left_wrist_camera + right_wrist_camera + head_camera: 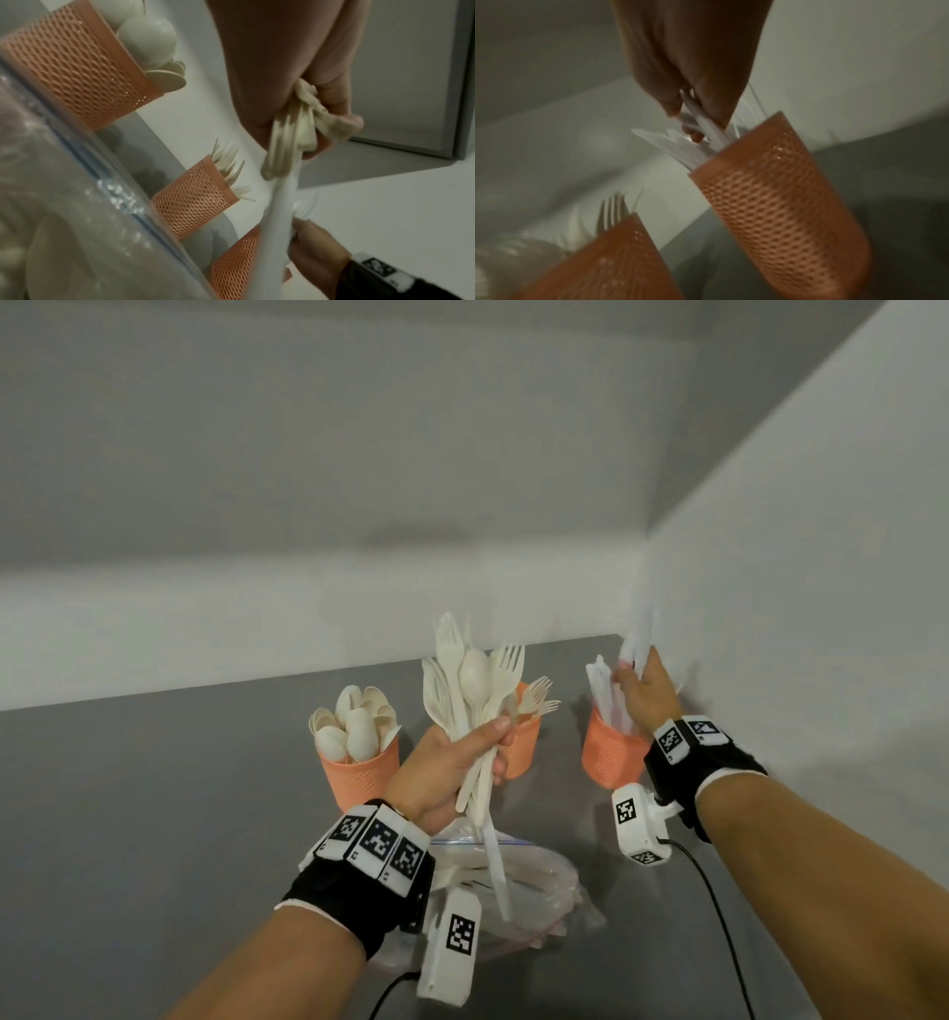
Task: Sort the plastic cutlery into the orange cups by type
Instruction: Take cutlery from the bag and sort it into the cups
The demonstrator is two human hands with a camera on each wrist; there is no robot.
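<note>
Orange mesh-patterned cups, three in number, stand in a row on the grey table [154, 788] near the white wall. The left cup [359, 778] is filled with cream spoons [354, 721]. The middle cup [521, 747] holds forks [536, 695], tines up, and is partly hidden behind the left hand [447, 773]. That hand is raised above the table with fingers curled round a mixed bundle of cutlery [472, 690], forks and at least one spoon fanned upward, one long white handle hanging below the fist. The right cup [608, 752] contains white knives [601, 685]. The right hand [644, 695] is over its rim, fingers closed on white knives [706, 123] whose lower ends are inside the cup; the right wrist view is blurred. A clear zip bag [539, 891] with more cutlery lies on the table below the left hand.
</note>
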